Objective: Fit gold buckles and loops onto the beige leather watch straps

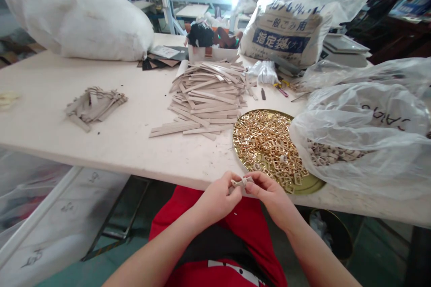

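Observation:
A small beige strap piece [241, 183] is pinched between my two hands just over the table's front edge. My left hand [225, 192] closes its thumb and fingers on one end. The thumb and fingertips of my right hand [266, 189] grip the other end. Whether a buckle sits inside the strap cannot be made out. Right beside my right hand, a round tray [316, 184] holds a heap of gold metal buckles [266, 139]. A large pile of flat beige strips [208, 94] lies beyond my hands.
A smaller bunch of beige strips [96, 105] lies at left. On the right, a clear plastic bag [363, 121] with small beige loops overlaps the tray. Two big white bags [77, 18] and a printed sack [286, 31] stand at the back, near yellow-handled snips [282, 86].

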Available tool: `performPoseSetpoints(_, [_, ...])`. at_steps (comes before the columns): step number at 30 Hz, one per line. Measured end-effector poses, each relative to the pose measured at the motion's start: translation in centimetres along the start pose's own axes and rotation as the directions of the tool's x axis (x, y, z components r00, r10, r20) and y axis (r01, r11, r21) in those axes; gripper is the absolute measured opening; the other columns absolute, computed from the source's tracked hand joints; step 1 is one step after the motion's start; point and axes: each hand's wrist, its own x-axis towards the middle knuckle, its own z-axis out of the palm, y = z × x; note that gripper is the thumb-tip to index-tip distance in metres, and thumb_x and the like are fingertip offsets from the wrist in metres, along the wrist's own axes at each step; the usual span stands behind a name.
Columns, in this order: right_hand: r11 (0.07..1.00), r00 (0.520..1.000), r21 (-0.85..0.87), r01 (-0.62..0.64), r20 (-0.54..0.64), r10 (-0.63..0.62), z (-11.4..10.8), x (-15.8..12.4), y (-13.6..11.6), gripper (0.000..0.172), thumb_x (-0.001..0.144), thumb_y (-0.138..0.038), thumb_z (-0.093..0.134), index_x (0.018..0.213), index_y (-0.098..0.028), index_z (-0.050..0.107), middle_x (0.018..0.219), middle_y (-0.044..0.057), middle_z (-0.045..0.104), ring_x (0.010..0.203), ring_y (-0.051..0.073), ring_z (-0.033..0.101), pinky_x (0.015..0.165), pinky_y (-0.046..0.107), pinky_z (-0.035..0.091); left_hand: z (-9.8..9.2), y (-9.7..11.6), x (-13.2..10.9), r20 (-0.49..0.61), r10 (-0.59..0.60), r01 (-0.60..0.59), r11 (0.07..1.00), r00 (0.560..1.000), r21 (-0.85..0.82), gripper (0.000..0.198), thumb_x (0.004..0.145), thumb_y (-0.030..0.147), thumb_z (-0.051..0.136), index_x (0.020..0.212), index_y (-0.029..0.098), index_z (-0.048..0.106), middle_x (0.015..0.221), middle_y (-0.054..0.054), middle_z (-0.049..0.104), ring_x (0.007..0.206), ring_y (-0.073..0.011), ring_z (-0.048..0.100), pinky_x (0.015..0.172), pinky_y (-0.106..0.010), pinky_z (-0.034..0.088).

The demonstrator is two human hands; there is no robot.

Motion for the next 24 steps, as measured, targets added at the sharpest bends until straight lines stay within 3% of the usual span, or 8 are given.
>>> performPoseSetpoints(3, [0.997,0.999,0.072,-0.037,0.012,0.037,0.4,-0.2,0.6,0.026,0.067,-0.038,0.070,0.084,-0.020,0.061,0.070,-0.002,0.059,0.064,0.012,0.051,0.064,0.025,0.041,0.0,-0.3,-0.3,-0.005,0.025,-0.025,0.999,1.000,-0.042,0.038,0.076,0.016,0.040,0.114,0.017,0.041,0.063,0.005,0.048,0.053,-0.0090,0.042,0.052,-0.020,0.032])
performPoseSetpoints(8, [0.995,0.999,0.096,-0.029,-0.026,0.031,1.3,-1.0,1.1,0.026,0.066,-0.038,0.071,0.081,-0.020,0.060,0.066,-0.003,0.058,0.062,0.012,0.051,0.063,0.025,0.040,0.2,-1.0,-0.4,-0.043,0.066,-0.068,0.997,0.997,-0.047,0.032,0.078,0.017,0.042,0.110,0.016,0.041,0.067,0.004,0.053,0.059,-0.0095,0.046,0.057,-0.021,0.034])
performPoseSetpoints(11, [0.996,0.999,0.075,0.051,-0.010,-0.050,1.1,-1.3,1.4,0.028,0.070,-0.045,0.065,0.085,-0.021,0.064,0.074,0.001,0.063,0.069,0.016,0.055,0.070,0.029,0.042,0.3,-1.3,-0.3,-0.049,0.051,-0.055,0.995,0.997,-0.084,0.029,0.079,0.019,0.043,0.108,0.017,0.041,0.070,0.003,0.057,0.060,-0.0098,0.049,0.057,-0.021,0.035])
performPoseSetpoints(14, [0.977,0.992,0.174,0.125,-0.016,-0.124,1.0,-1.3,1.9,0.037,0.079,-0.053,0.050,0.087,-0.021,0.067,0.079,0.004,0.064,0.075,0.018,0.055,0.074,0.032,0.042,0.3,-1.3,-0.3,-0.042,0.056,-0.060,0.993,0.998,-0.102,0.026,0.080,0.020,0.042,0.106,0.017,0.041,0.072,0.002,0.059,0.063,-0.0104,0.051,0.059,-0.022,0.037])
performPoseSetpoints(19, [0.950,1.000,0.313,-0.005,-0.002,0.006,1.7,-1.1,1.9,0.018,0.071,-0.038,0.066,0.071,-0.020,0.064,0.066,-0.001,0.057,0.061,0.012,0.049,0.063,0.024,0.042,0.3,-0.8,-0.6,-0.021,0.063,-0.064,0.997,0.998,-0.046,0.025,0.080,0.021,0.043,0.104,0.018,0.042,0.074,0.001,0.061,0.066,-0.0122,0.055,0.061,-0.023,0.039])
performPoseSetpoints(24, [0.923,0.976,0.330,-0.196,0.152,0.153,1.7,-1.2,1.2,0.026,0.069,-0.035,0.068,0.090,-0.020,0.064,0.073,0.000,0.060,0.065,0.012,0.052,0.065,0.024,0.042,0.2,-0.9,-0.6,-0.031,0.010,-0.010,1.000,0.999,0.029,0.028,0.078,0.026,0.048,0.105,0.019,0.044,0.080,-0.001,0.064,0.070,-0.0142,0.057,0.063,-0.024,0.041])
